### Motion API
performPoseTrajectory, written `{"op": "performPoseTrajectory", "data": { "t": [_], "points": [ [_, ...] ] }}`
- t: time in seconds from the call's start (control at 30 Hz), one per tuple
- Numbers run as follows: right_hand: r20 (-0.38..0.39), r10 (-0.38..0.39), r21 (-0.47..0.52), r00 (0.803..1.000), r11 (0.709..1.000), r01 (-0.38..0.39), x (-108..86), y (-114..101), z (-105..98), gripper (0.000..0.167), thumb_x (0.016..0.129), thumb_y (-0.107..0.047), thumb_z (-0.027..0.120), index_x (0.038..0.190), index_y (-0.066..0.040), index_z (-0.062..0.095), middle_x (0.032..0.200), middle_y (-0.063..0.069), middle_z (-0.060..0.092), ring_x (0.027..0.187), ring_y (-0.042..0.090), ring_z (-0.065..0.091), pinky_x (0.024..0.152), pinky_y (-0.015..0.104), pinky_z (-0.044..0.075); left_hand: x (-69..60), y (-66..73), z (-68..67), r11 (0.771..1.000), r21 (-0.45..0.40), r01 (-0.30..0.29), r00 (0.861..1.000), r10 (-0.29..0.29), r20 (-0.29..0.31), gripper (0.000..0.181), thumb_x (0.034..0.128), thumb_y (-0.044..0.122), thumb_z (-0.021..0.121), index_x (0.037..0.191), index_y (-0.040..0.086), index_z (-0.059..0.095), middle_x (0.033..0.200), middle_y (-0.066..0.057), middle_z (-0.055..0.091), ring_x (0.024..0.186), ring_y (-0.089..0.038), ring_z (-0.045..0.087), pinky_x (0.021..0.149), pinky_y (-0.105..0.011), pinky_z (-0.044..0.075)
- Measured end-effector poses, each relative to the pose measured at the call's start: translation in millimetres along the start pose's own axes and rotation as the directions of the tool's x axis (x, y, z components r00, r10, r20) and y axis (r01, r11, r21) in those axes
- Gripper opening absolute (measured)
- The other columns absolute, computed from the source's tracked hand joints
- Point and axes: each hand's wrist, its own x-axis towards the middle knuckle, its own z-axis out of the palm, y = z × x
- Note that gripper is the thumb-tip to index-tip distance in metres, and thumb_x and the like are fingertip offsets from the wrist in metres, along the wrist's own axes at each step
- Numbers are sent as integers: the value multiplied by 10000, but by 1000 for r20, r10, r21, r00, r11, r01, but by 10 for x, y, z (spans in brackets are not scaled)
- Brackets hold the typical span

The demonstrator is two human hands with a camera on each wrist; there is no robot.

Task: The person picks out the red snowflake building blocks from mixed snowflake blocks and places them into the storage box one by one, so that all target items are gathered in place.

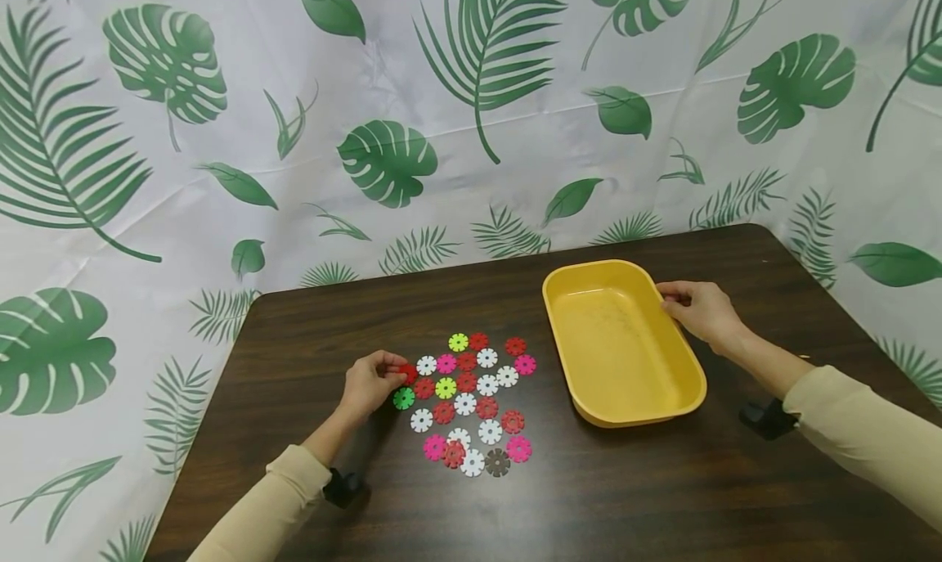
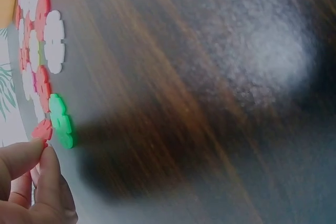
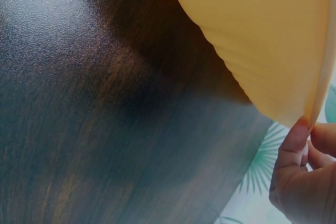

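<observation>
Discs, head view: Thin, round, notched plastic discs (image 1: 465,404) in red, white, pink, yellow-green, green and dark brown are spread on the dark wood-grained desk (image 1: 309,333), left of the tray; a few are overlapped at the near edge.
Tray, head view: A deep, yellow, rectangular tray with rounded corners (image 1: 611,341) is placed at the right; no disc is seen inside it.
Progress, head view: Little is judged to be done; one red disc (image 1: 408,373) is engaged at the cluster's left edge, and the others are left untouched.
Arms, head view: Both forearms, in beige sleeves (image 1: 268,496), are extended forward, well apart; the left hand (image 1: 368,384) is held low beside the cluster, the right hand (image 1: 702,308) at the tray's right side.
Red disc, left wrist view: Pinched between left thumb and finger, just beside a green disc (image 2: 61,121); whether it is lifted cannot be told.
Tray rim, right wrist view: Gripped between right thumb and fingers; whether the base is fully seated cannot be told.
</observation>
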Motion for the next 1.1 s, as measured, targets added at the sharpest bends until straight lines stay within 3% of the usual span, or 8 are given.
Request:
{"op": "performPoseTrajectory", "data": {
  "t": [0.17, 0.47, 0.63, 0.77, 1.03, 1.1],
  "points": [
    [-2, 2, -4, 1000, 1000, -2, 5, 5, -4, 373, 937, -14, 527, 1271, 145, 481, 1075, 298, 580, 878, 330, 606, 680, 316, 565, 22, 37, -22, 996, -70, 53, 999, -52, 10, 183, 812, 15, 702, 992, -4, 674, 901, -131, 661, 778, -170, 586, 637, -198, 491],
    [7, 10, 8, 1000, 1000, -11, 2, -6, -6, 381, 946, -30, 522, 1281, 144, 471, 1079, 300, 571, 883, 334, 603, 646, 265, 556, 137, 282, -13, 982, -183, 50, 999, -47, 22, 210, 836, 10, 672, 1043, -14, 648, 942, -146, 630, 812, -183, 579, 685, -213, 520],
    [5, 4, 3, 1000, 1000, -4, -7, -8, -7, 373, 946, -27, 518, 1274, 147, 476, 1090, 309, 574, 894, 347, 604, 663, 297, 562, 215, 567, 71, 964, -263, 38, 998, -24, 56, 223, 844, 4, 658, 1066, -13, 640, 967, -137, 623, 822, -154, 586, 702, -203, 513],
    [-4, -4, -7, 1000, 1000, 4, -9, 0, -15, 365, 939, -17, 517, 1265, 146, 486, 1081, 308, 581, 896, 354, 600, 660, 308, 559, 251, 848, 189, 938, -343, 44, 995, -10, 101, 228, 854, -4, 645, 1082, -9, 634, 961, -119, 610, 813, -139, 578, 777, -282, 540],
    [-22, -6, -24, 1000, 1000, 5, 8, -21, -16, 352, 929, -9, 525, 1247, 141, 509, 1064, 298, 594, 893, 351, 601, 645, 269, 552, 354, 1350, 522, 894, -446, 30, 984, 51, 169, 228, 858, -15, 640, 1086, -11, 638, 892, -51, 597, 768, -85, 595, 824, -347, 535],
    [-22, -4, -23, 1000, 1000, 3, 9, -26, -18, 353, 931, -11, 525, 1250, 140, 507, 1080, 305, 593, 900, 357, 602, 651, 277, 555, 372, 1468, 615, 894, -448, 26, 982, 60, 177, 228, 860, -5, 643, 1088, -1, 642, 897, -45, 601, 774, -91, 588, 826, -352, 534]
  ]
}}
